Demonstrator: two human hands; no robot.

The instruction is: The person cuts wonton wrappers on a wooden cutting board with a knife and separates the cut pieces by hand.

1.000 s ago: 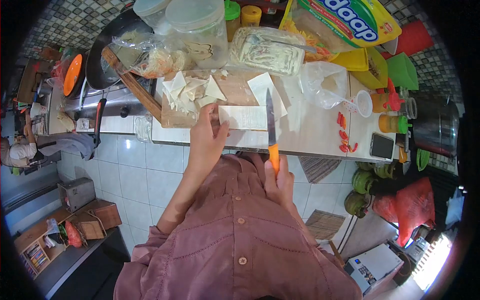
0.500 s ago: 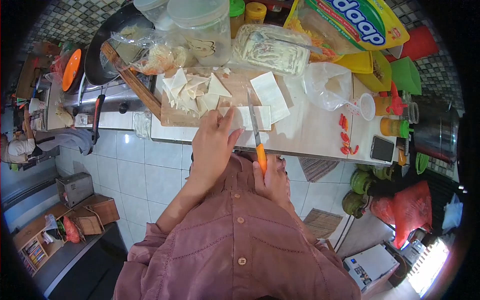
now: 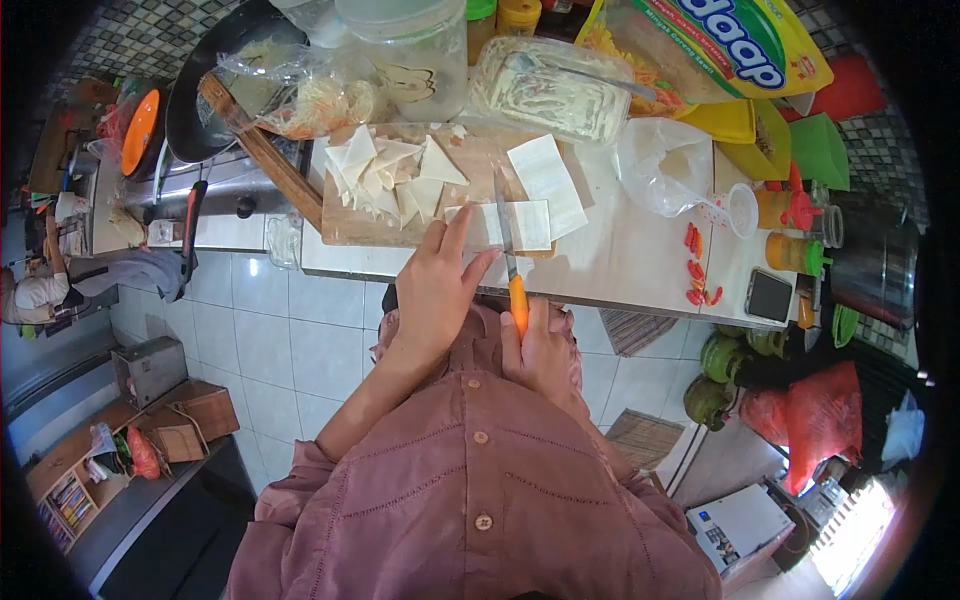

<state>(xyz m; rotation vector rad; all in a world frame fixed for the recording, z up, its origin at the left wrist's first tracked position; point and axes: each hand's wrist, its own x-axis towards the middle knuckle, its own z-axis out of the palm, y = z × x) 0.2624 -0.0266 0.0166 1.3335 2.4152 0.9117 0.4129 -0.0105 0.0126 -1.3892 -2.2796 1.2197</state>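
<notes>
My right hand (image 3: 542, 350) is closed around the orange handle of a knife (image 3: 519, 300). Its blade lies across a pale rectangular dough sheet (image 3: 530, 225) at the front edge of the wooden cutting board (image 3: 360, 232). My left hand (image 3: 436, 285) has its fingers extended, with the index fingertip on the sheet left of the blade. The thumb tip is close beside the blade. A second, uncut-looking rectangular sheet (image 3: 547, 182) lies behind to the right. Several triangular dough pieces (image 3: 392, 175) are piled at the left of the board.
Behind the board stand a clear lidded tub (image 3: 415, 75), a smeared plastic container (image 3: 555, 95) and a bag of shredded filling (image 3: 330, 108). Red chilli pieces (image 3: 695, 268) and a phone (image 3: 769, 296) lie on the right. A black wok (image 3: 215, 95) sits on the stove; a person (image 3: 100, 275) is far left.
The camera view has shifted slightly, so the counter sits a little higher. My left thumb is slightly nearer the blade. The knife still lies across the sheet.
</notes>
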